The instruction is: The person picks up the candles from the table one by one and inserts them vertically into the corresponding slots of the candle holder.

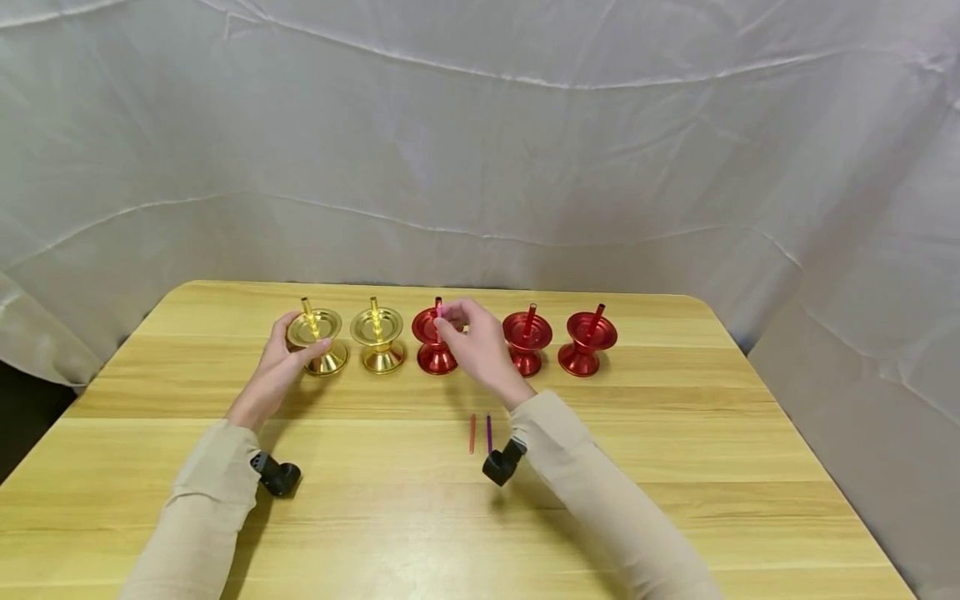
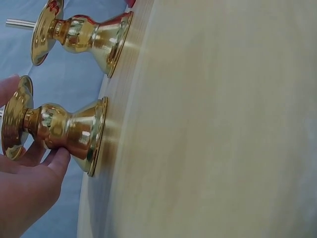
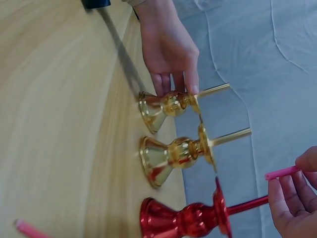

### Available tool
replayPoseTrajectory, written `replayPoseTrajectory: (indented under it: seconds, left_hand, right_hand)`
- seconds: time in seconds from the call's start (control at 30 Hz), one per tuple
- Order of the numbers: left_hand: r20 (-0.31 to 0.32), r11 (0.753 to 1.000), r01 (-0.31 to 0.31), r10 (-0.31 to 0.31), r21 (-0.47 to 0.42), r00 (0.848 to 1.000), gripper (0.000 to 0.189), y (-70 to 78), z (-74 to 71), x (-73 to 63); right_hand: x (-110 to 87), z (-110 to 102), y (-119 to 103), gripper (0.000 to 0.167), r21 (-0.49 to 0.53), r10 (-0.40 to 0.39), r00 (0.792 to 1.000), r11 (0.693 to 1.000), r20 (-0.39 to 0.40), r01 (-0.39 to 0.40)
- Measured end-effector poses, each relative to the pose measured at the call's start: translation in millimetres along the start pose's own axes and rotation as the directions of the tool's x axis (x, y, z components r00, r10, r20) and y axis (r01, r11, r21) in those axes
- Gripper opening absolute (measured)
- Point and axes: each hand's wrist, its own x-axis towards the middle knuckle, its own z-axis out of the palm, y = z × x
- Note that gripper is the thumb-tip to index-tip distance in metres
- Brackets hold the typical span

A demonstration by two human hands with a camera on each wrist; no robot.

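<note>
My left hand (image 1: 272, 371) holds the leftmost gold candle holder (image 1: 327, 361) by its dish and body, thumb on the near side of the dish. In the left wrist view, fingertips touch the waist of this holder. My right hand (image 1: 483, 348) pinches a thin pink stick (image 3: 282, 172) between thumb and fingers. That stick is just off the top end of the tube on the nearest red candle holder (image 3: 198, 220). Between the two hands stands a second gold candle holder (image 1: 383, 358), upright with its own tube.
Two more red candle holders, one in the middle right (image 1: 527, 363) and one at the row's right end (image 1: 579, 360), stand upright. An orange-pink stick (image 1: 472, 433) and a purple stick (image 1: 489, 429) lie on the wooden table (image 1: 360, 500). A pale cloth (image 1: 480, 150) hangs behind.
</note>
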Motion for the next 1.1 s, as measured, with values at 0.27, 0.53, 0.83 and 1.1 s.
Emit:
replayPoseTrajectory:
  seconds: [0.27,0.53,0.83,1.1]
  left_hand:
    - [-0.033,0.998,0.027,-0.029,-0.059,0.999,0.085,0.2,0.8,1.3]
    - [-0.032,0.998,0.023,-0.025,-0.060,0.999,0.085,-3.2,1.5,2.3]
    - [-0.027,0.999,0.011,-0.012,-0.052,1.000,0.085,-0.9,4.7,0.3]
    - [-0.049,0.998,0.005,-0.008,-0.056,0.999,0.084,-1.2,4.4,0.1]
  right_hand:
    - [17.1,16,-19,0.014,-0.004,-0.064,0.998,0.998,0.021,0.064]
    - [23.5,30,-36,0.013,0.042,-0.104,0.994,0.994,0.025,0.103]
    - [30.2,45,-37,0.013,0.062,-0.113,0.994,0.992,-0.002,0.113]
    - [41.9,60,-52,0.014,0.102,-0.163,0.984,0.982,0.064,0.156]
